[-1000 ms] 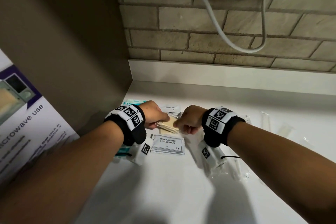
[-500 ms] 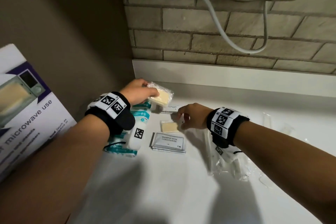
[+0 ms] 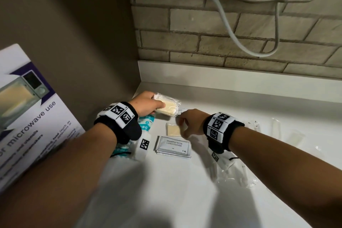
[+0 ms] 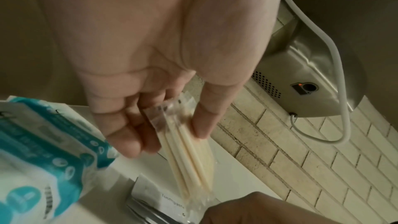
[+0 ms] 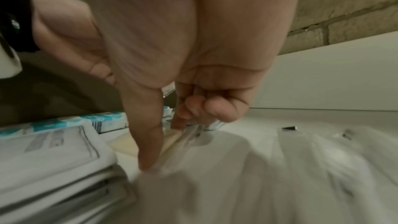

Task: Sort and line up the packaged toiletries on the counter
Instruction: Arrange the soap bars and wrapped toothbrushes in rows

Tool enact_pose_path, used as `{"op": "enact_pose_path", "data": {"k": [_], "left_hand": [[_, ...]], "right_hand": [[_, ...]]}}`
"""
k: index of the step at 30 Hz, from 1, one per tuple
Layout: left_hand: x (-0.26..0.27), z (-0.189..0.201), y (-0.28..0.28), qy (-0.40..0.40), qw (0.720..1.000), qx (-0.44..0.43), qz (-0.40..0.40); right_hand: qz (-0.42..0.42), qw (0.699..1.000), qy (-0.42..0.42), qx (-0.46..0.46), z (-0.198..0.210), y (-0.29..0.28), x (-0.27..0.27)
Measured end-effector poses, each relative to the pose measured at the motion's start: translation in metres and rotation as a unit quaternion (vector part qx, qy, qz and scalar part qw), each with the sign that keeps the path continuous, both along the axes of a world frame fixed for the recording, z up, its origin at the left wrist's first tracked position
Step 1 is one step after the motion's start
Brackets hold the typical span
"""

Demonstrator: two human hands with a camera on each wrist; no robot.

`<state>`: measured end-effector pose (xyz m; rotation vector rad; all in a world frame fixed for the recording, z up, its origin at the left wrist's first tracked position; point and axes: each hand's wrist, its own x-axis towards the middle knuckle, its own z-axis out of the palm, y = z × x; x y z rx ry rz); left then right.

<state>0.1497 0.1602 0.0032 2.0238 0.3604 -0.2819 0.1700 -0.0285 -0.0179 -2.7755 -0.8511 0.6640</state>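
Observation:
My left hand (image 3: pixel 157 106) pinches a clear packet of cream soap (image 3: pixel 167 107) at the back left of the white counter (image 3: pixel 185 190). The left wrist view shows the soap packet (image 4: pixel 185 151) edge-on between thumb and fingers of that left hand (image 4: pixel 176 134). My right hand (image 3: pixel 182 124) is beside it, fingers curled round a thin clear-wrapped item (image 5: pixel 189 135); what the item is cannot be told. Under the right hand (image 5: pixel 172 134) lies a single soap packet (image 3: pixel 174 129). In front of it sits a stack of shampoo sachets (image 3: pixel 173 146).
Teal packets (image 3: pixel 146 124) lie along the left wall under my left wrist. A toothpaste sachet (image 4: pixel 170 200) lies behind the soap. Clear wrapped items (image 3: pixel 275 129) are scattered at the right. A hand dryer (image 4: pixel 301 74) with a cable hangs on the brick wall.
My left hand has lifted the soap packet off the counter, up and back to the left. One soap packet stayed lying there. The right hand shifted slightly right, still pinching its thin item.

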Motion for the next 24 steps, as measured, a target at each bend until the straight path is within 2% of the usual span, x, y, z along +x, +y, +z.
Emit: {"op": "enact_pose_path", "data": {"k": [12, 19, 24], "left_hand": [[0.003, -0.013, -0.006, 0.023, 0.997, -0.068, 0.026], [-0.003, -0.008, -0.008, 0.011, 0.990, -0.137, 0.020], [-0.006, -0.001, -0.025, -0.024, 0.974, -0.226, -0.008]], "right_hand": [[-0.067, 0.996, 0.006, 0.053, 0.003, -0.014, 0.000], [-0.042, 0.983, 0.052, 0.169, 0.028, -0.021, 0.007], [-0.109, 0.962, 0.043, 0.248, 0.038, -0.017, 0.011]]}}
